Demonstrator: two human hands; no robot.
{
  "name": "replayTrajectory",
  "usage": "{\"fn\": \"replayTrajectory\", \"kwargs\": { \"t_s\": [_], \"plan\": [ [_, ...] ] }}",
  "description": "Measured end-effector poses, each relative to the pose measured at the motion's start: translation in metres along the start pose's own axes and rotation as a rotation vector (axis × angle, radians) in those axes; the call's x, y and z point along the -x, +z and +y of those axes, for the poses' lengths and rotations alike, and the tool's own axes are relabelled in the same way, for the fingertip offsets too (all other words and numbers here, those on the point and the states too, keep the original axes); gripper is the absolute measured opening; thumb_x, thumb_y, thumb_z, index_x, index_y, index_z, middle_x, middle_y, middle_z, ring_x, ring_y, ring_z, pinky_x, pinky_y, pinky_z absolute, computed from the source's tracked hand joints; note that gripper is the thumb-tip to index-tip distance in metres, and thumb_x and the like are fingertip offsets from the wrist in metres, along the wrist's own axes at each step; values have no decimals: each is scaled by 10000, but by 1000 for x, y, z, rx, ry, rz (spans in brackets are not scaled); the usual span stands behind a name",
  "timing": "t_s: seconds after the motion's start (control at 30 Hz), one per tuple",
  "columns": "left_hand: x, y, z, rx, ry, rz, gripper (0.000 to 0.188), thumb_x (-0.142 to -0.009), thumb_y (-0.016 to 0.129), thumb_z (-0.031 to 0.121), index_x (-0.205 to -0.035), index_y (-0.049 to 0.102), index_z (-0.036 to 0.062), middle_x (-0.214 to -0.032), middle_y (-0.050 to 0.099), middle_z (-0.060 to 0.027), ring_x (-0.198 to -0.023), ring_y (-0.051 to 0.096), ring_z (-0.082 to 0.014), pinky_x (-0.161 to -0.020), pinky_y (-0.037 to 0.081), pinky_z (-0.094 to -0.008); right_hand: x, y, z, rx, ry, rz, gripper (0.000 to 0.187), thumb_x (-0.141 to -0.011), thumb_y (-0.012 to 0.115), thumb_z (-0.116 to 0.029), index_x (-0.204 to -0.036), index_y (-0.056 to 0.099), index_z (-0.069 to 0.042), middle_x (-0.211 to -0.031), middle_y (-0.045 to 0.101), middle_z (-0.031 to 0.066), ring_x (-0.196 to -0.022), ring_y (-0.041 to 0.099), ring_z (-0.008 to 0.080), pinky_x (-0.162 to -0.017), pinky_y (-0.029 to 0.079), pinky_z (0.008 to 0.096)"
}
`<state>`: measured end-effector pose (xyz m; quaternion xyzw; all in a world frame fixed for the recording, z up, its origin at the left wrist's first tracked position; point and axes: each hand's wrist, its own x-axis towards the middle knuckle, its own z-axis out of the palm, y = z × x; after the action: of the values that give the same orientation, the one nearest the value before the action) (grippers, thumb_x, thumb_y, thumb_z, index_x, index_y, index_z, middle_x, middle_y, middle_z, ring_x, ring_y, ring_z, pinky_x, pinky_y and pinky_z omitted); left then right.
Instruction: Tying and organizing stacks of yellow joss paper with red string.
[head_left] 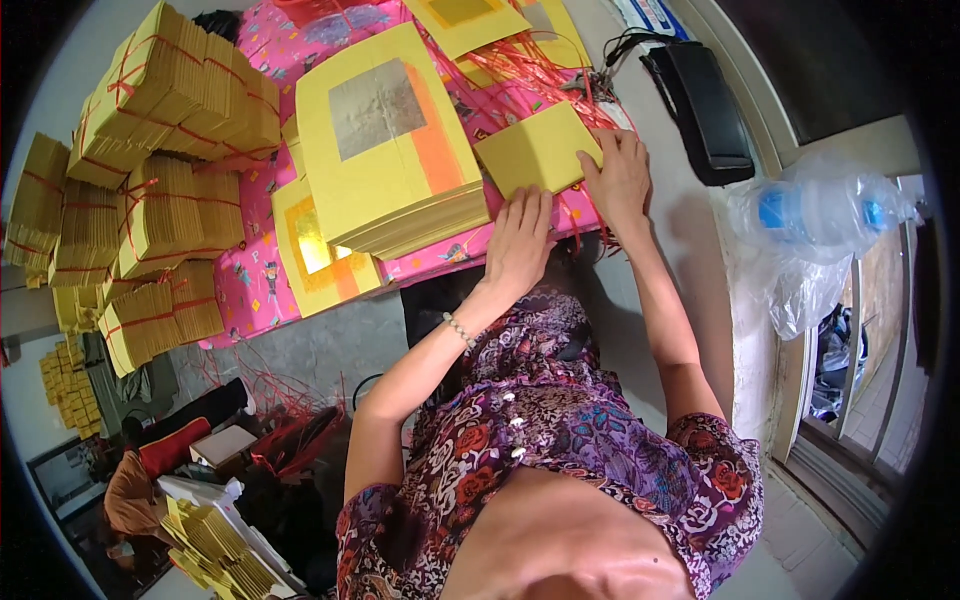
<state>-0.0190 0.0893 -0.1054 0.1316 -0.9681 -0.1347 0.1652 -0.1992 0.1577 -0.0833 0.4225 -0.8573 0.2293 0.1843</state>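
A small folded yellow paper bundle [540, 150] lies on the pink patterned cloth at the table's near right. My right hand [620, 180] is at its right end, thumb on the top face and fingers along the edge, gripping it. At the bundle's near left corner rests my left hand [520, 235], its fingers stretched out and touching the near edge; its thumb is hidden. Left of the bundle stands a thick stack of yellow paper [400, 210], its top sheet bearing a silver square and an orange strip. Beside that stack lies a yellow sheet with gold foil [312, 240].
Red-tied yellow paper bundles [190, 90] are piled high at the left of the table [250, 290]. Red plastic strings [530, 65] lie at the far side. A black case [700, 110] rests on the right ledge, near bagged plastic bottles [820, 215]. Another person [135, 500] appears lower left.
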Motion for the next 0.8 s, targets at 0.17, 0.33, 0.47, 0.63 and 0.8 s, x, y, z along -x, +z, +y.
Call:
{"fn": "replayTrajectory", "kwargs": {
  "t_s": [0.17, 0.33, 0.47, 0.63, 0.8],
  "plan": [
    [-1, -3, 2, 42, -11, 18, 747, -739, 722, 190, -1354, 374, -50, -1350, 416, -214, -1259, 383, -367, -1040, 338, -446, 1, 7, 10, -97, 19, -151, 287, -808, 690, -174, -1071, 632, -75, -1005, 599, 128, -920, 560, 324, -803, 457, 416],
    [-9, -13, 2, 243, -76, 58, 637, -768, 701, 166, -1296, 420, -54, -1292, 449, -214, -1213, 409, -383, -1000, 357, -460, -3, 8, 8, -79, -7, -147, 298, -770, 712, -158, -1050, 630, -95, -964, 593, 116, -936, 553, 324, -790, 461, 428],
    [-15, -40, 7, 297, -26, 119, 560, -775, 685, 109, -1264, 456, -41, -1230, 481, -210, -1149, 444, -376, -963, 387, -441, -16, -9, 2, -152, -54, -87, 283, -797, 684, -136, -1066, 627, -72, -996, 589, 130, -970, 555, 323, -819, 457, 424],
    [-6, -110, 15, 420, -15, 168, 402, -769, 684, 83, -1150, 569, 26, -1080, 558, -148, -985, 515, -326, -845, 437, -407, -48, -56, -42, -441, -122, -110, 254, -832, 658, -98, -1082, 622, -67, -1076, 606, 102, -1030, 568, 266, -888, 450, 350],
    [4, -162, -12, 266, -4, 334, 348, -730, 719, 55, -1067, 635, 81, -940, 607, -88, -865, 549, -283, -766, 442, -389, -65, -87, -84, -662, -512, -248, 354, -787, 718, -210, -1099, 622, -71, -1098, 609, 84, -1065, 559, 277, -902, 454, 369]
  ]
}}
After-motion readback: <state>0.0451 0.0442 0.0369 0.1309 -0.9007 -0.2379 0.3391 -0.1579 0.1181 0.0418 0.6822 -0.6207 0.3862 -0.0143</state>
